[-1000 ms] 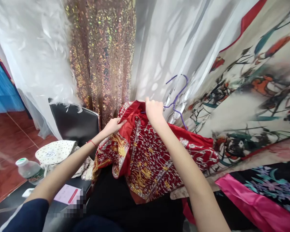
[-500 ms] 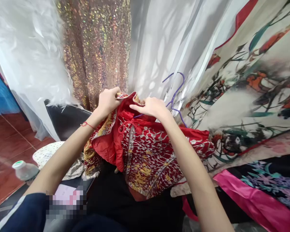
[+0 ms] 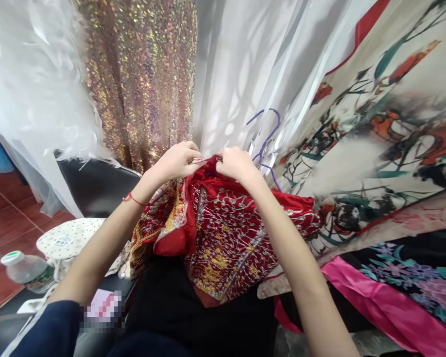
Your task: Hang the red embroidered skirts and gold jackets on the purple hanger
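A red garment (image 3: 230, 218) with silver and gold embroidery lies across my lap, its lower corner hanging down in front. My left hand (image 3: 178, 159) pinches the garment's upper edge between thumb and fingers. Close beside it, my right hand (image 3: 235, 162) is closed on the same edge, its fingers curled over the cloth. A purple hanger (image 3: 269, 134) rises behind my right hand, its hook standing free and its lower part hidden by the garment. Red cord ties show just below my hands.
Black chair (image 3: 92, 183) at left; near it stand a clear bottle (image 3: 29, 270) and a dotted cream cloth item (image 3: 70, 238). Behind hang a gold sequin dress (image 3: 144, 74), white feathered fabric (image 3: 37, 79) and a floral-printed cloth (image 3: 357, 144). Pink satin (image 3: 367, 302) lies at right.
My hands have come closer together, and the garment's open edge has drawn narrower. My right fingers, straighter before, are now curled. The left part of the garment has folded over.
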`<state>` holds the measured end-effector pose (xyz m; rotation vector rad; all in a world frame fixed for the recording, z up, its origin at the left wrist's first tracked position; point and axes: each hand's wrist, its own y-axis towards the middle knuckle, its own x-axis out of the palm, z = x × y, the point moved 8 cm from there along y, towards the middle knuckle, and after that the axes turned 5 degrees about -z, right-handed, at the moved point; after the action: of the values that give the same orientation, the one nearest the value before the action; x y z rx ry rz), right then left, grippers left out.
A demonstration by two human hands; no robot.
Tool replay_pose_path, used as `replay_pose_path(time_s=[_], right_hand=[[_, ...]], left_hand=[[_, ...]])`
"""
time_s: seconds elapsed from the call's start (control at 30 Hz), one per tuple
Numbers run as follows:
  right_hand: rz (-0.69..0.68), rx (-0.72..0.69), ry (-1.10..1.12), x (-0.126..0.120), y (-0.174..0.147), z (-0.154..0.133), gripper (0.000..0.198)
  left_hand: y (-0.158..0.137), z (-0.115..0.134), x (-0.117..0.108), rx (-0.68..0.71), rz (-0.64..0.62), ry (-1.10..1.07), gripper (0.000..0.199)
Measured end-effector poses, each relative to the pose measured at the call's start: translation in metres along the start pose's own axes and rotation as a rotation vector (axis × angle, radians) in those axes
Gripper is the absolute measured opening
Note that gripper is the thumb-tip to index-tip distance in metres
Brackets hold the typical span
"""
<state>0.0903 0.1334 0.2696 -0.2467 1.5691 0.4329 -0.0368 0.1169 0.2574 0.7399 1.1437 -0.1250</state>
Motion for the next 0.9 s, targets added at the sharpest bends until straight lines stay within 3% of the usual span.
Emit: replay_pose_path(time_s=[0.1,0.17,0.23,0.37,0.47,0.53,0.6,0.73,0.83,0.9], right_hand=[[-0.052,-0.071,0.044,-0.001,0.000,0.005,0.025],[-0.040,-0.107,0.047,-0.002,-0.002,0.006,0.029],[0.063,-0.154,0.039,-0.006,-0.011,0.006,0.037],[0.495,-0.293,0.091,-0.024,-0.062,0.014,0.031],[0.828,-0.119,0.150,-0.031,-0.106,0.056,0.021],[0.862,0.022,0.234,-0.024,-0.119,0.089,0.019],[0.704,0.067,0.422,-0.008,-0.113,0.114,0.020],[0.131,-0.075,0.917,0.026,-0.085,0.126,0.042],[-0.271,-0.153,0.938,0.040,-0.074,0.113,0.054],[-0.410,-0.187,0.837,0.047,-0.067,0.106,0.051]], left_hand=[[0.015,-0.011,0.016,0.049,-0.073,-0.391,0.035],[0.023,-0.019,0.038,-0.053,-0.191,-0.700,0.033],[0.027,-0.023,0.058,-0.157,-0.253,-0.904,0.032],[0.023,-0.015,0.076,-0.172,-0.277,-0.967,0.034],[0.017,-0.011,0.077,-0.145,-0.214,-0.881,0.039],[0.015,-0.010,0.073,-0.133,-0.155,-0.765,0.043],[0.013,-0.009,0.067,-0.141,-0.099,-0.641,0.045],[0.012,-0.001,0.049,-0.112,-0.079,-0.486,0.048],[0.014,0.013,0.039,0.003,-0.159,-0.535,0.039],[0.017,0.017,0.031,0.045,-0.137,-0.541,0.034]])
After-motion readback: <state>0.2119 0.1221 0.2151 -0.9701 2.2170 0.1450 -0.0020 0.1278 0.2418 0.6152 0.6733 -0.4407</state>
